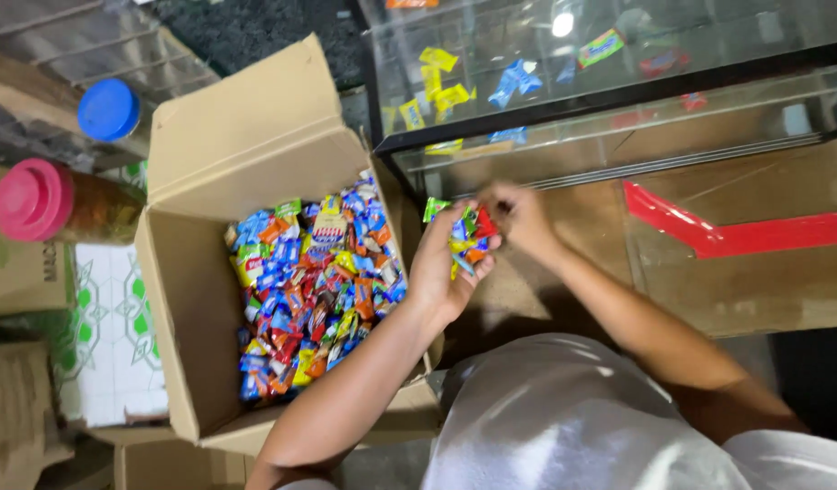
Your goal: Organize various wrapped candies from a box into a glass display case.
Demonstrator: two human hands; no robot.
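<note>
We cup a handful of wrapped candies (465,238) in our left hand (444,268), fingers curled loosely around the pile, just right of the open cardboard box (191,299). Our right hand (518,216) pinches a red piece at the pile's top edge with its fingertips.

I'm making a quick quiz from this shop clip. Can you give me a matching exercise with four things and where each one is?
Things:
1. cardboard box
2. pink lid
3. left hand
4. red tape

Places or states:
A. on a jar at the far left
B. cupped, holding a bunch of wrapped candies
C. open, with mixed wrapped sweets inside
D. stuck on the brown surface at the right, below the glass case

Pairs: 1-C, 2-A, 3-B, 4-D
</note>
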